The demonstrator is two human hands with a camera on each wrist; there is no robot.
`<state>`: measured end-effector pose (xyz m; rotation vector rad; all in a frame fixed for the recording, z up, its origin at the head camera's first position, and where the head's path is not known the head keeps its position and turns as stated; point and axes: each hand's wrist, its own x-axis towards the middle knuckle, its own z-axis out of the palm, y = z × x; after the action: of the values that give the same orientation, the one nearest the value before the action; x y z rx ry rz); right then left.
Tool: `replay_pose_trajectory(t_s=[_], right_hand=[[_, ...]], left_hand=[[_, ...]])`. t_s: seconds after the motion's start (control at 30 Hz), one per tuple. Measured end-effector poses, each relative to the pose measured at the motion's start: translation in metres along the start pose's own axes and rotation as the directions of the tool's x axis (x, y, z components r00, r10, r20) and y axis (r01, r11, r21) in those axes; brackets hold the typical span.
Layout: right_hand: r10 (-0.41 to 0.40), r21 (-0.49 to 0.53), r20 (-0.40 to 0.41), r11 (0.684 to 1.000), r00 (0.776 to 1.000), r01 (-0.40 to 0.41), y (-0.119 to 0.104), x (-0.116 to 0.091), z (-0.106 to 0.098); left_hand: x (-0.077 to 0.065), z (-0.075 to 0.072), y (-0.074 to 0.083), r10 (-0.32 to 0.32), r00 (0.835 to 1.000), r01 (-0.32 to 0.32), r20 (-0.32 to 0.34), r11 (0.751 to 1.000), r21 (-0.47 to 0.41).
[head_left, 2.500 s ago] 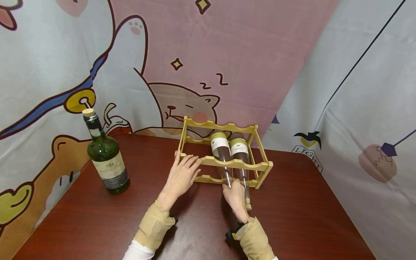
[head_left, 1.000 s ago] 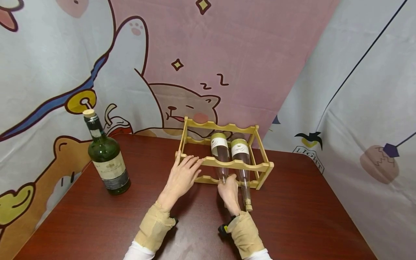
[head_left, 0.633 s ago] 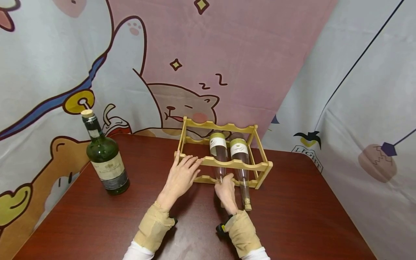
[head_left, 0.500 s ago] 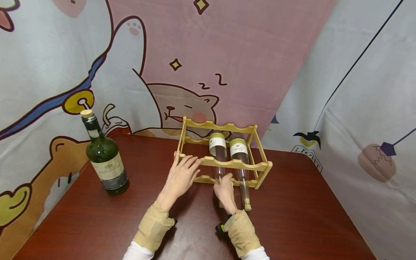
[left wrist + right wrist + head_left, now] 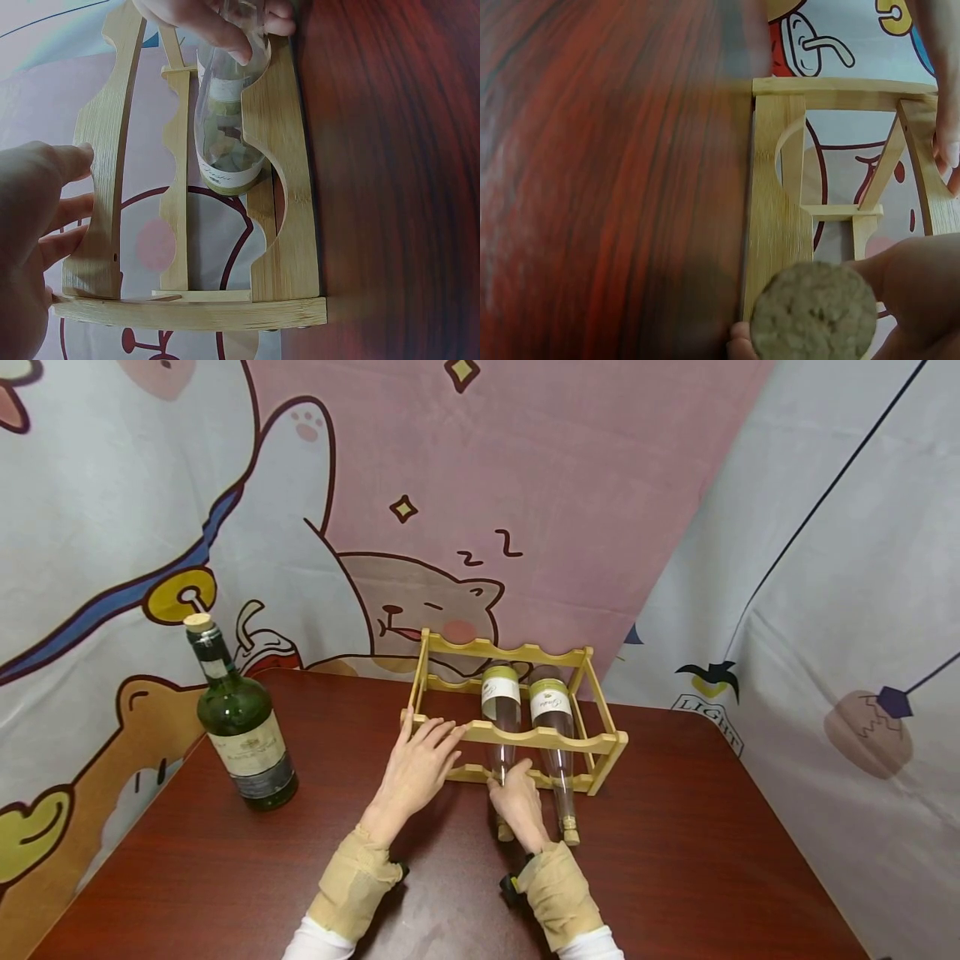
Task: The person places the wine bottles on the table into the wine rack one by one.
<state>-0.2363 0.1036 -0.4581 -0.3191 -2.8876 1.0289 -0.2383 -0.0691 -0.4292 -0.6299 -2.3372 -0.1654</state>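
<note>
A light wooden wine rack (image 5: 525, 737) stands on the table with two clear wine bottles lying in it, necks toward me. My right hand (image 5: 517, 802) grips the neck of the left wine bottle (image 5: 501, 702); its cork (image 5: 505, 832) sticks out below the hand and looms close in the right wrist view. The right bottle (image 5: 552, 706) lies beside it, untouched, its corked neck past the rack's front. My left hand (image 5: 420, 768) rests with extended fingers on the left part of the rack's upper front rail (image 5: 112, 150).
A corked green wine bottle (image 5: 243, 727) with a cream label stands upright on the left of the dark red table (image 5: 705, 827). Behind the table hangs a cartoon-printed cloth (image 5: 570, 510).
My right hand has moved left with the left bottle's neck, so that bottle lies straighter and its cork now shows. My left hand stays on the rail.
</note>
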Motion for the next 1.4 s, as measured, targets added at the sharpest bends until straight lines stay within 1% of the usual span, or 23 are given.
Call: replay_pose_trajectory(t_s=[0.2, 0.43, 0.63, 0.8, 0.93, 1.07, 1.27, 1.4], right_hand=[[0.000, -0.103, -0.004, 0.995, 1.000, 0.000, 0.001, 0.001, -0.002], [-0.061, -0.176, -0.080, 0.983, 0.995, 0.046, 0.001, -0.001, -0.006], [-0.099, -0.298, -0.102, 0.952, 0.990, 0.065, -0.001, -0.008, -0.007], [-0.105, -0.360, -0.098, 0.931, 0.990, 0.064, -0.003, -0.014, -0.007], [-0.130, -0.376, -0.116, 0.923, 0.985, 0.078, -0.003, -0.016, -0.006], [-0.162, -0.364, -0.136, 0.926, 0.977, 0.103, -0.001, -0.015, -0.005], [-0.212, -0.339, -0.135, 0.928, 0.968, 0.156, 0.003, -0.013, -0.003], [-0.229, -0.332, -0.134, 0.927, 0.964, 0.174, 0.005, -0.013, -0.002]], left_hand=[[0.000, -0.001, 0.000, 0.001, 1.000, -0.001, -0.008, 1.000, -0.006], [0.000, 0.000, -0.001, 0.001, 1.000, -0.001, -0.008, 1.000, 0.002], [-0.001, -0.001, 0.000, -0.004, 1.000, 0.004, 0.012, 1.000, 0.012], [-0.001, -0.001, 0.000, 0.000, 1.000, 0.000, -0.003, 1.000, 0.010], [-0.001, 0.000, 0.000, 0.000, 1.000, 0.000, -0.008, 1.000, 0.002], [-0.001, 0.000, 0.000, 0.004, 1.000, -0.004, -0.006, 1.000, 0.002], [-0.001, 0.000, 0.000, 0.005, 1.000, -0.005, 0.003, 1.000, 0.005], [0.000, 0.000, 0.000, 0.005, 1.000, -0.005, -0.006, 1.000, -0.004]])
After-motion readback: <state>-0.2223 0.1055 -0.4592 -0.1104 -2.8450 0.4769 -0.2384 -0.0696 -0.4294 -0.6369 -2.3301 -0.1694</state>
